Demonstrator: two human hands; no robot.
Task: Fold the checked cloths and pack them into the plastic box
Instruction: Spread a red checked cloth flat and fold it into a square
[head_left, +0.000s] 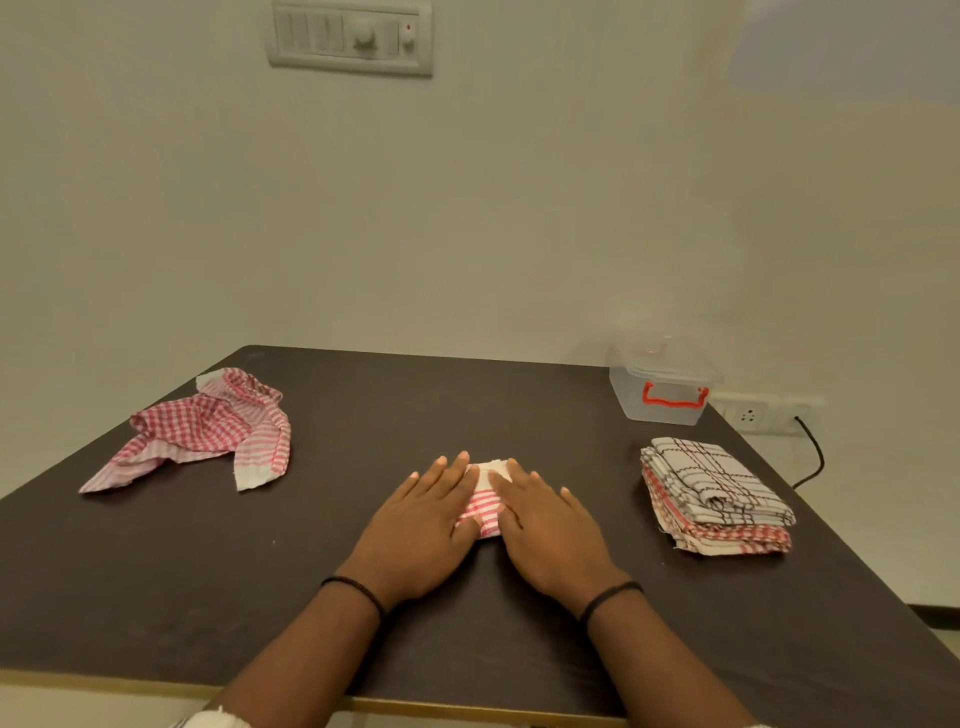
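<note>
A small folded red-and-white checked cloth (484, 503) lies in the middle of the dark table (363, 415). My left hand (423, 525) and my right hand (548, 530) rest flat on it, fingers spread, pressing it from both sides; only its centre strip shows between them. An unfolded red checked cloth (208, 428) lies crumpled at the far left. A stack of folded cloths (714, 496), a black-and-white one on top of red ones, sits at the right. The clear plastic box (662, 387) with a red handle and its lid on stands at the far right corner.
The table's far edge meets a pale wall with a switch panel (349, 37) high up. A wall socket (750, 414) with a black cable (813, 452) is beyond the table's right edge. The near edge has a light wooden trim (467, 707).
</note>
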